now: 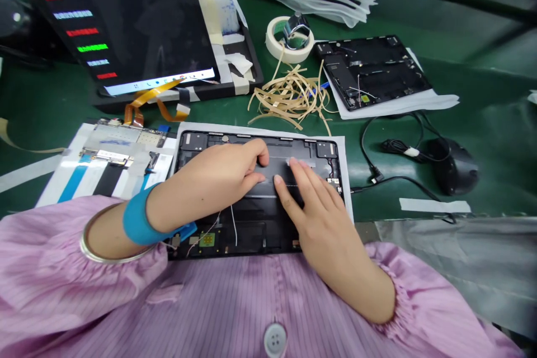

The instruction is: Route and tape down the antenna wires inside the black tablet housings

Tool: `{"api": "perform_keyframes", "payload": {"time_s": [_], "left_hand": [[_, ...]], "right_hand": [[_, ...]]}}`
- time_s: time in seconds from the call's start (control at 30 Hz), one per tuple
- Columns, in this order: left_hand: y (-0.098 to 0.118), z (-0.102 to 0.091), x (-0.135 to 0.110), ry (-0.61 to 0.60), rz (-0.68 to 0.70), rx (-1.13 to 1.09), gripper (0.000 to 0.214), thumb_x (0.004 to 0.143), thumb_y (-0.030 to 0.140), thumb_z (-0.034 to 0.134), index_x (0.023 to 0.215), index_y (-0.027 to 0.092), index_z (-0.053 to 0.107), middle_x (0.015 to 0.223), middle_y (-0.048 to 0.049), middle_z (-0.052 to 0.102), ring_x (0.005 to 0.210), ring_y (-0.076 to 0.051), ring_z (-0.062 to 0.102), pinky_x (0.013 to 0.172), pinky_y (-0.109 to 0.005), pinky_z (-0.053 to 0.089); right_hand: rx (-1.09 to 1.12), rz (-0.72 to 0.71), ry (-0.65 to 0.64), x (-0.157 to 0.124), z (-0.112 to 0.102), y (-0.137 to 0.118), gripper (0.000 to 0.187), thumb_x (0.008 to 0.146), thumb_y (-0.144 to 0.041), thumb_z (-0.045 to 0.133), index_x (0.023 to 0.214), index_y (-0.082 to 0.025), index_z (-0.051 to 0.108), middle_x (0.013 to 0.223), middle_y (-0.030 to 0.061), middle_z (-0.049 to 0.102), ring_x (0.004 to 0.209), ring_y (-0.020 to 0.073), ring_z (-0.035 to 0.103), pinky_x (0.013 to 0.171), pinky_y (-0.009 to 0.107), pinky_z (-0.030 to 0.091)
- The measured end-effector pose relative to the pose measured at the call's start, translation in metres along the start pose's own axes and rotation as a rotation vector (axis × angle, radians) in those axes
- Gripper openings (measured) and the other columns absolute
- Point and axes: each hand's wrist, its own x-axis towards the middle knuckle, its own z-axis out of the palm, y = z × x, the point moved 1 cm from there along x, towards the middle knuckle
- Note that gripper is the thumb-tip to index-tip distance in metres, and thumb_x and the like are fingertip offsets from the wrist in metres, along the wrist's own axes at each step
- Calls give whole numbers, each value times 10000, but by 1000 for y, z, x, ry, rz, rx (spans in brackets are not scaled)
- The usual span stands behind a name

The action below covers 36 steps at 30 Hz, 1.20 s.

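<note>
A black tablet back housing (260, 229) lies on a white sheet (346, 179) directly in front of me, with thin white wires and a small gold-coloured board at its near edge. My left hand (222, 170) rests across it, fingers curled together, tips on a dark flat panel (285, 176). A blue wrist strap (140, 218) and a metal bangle circle that wrist. My right hand (314, 212) lies beside it, fingers spread, tips touching a pale strip (291, 163) on the panel. The hands hide much of the panel.
Tan rubbery strips (291, 95) lie in a heap beyond the housing, near a masking tape roll (289, 39). A taped dark screen (126, 28) stands at back left. A second housing (371, 70) sits at back right, and a black cabled device (451, 166) lies on the green mat (482, 123) at right.
</note>
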Motion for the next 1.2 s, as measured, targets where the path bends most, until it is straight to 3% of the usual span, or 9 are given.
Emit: {"api": "perform_keyframes", "payload": {"time_s": [0.33, 0.8, 1.2], "left_hand": [[-10, -20, -13, 9, -50, -170, 246, 830, 337, 575, 1030, 202, 527, 695, 27, 616, 611, -137, 572, 576, -260, 372], [-17, -19, -20, -27, -143, -230, 167, 801, 208, 501, 967, 215, 516, 610, 62, 577, 549, -117, 530, 527, -250, 360], [-24, -18, -19, -24, -119, -174, 147, 807, 197, 499, 952, 226, 507, 625, 71, 577, 553, -108, 516, 528, -248, 332]], "right_hand": [[26, 26, 15, 2, 5, -2, 533, 847, 14, 378, 1359, -85, 489, 1423, 264, 389, 1316, 373, 392, 960, 528, 459], [-9, -30, 55, 7, 5, -2, 489, 861, 13, 362, 1316, -47, 530, 1343, 247, 483, 1220, 354, 485, 902, 487, 503], [-14, -40, 45, 10, 6, -3, 473, 871, -7, 373, 1314, -49, 533, 1342, 241, 486, 1207, 355, 500, 891, 486, 521]]}}
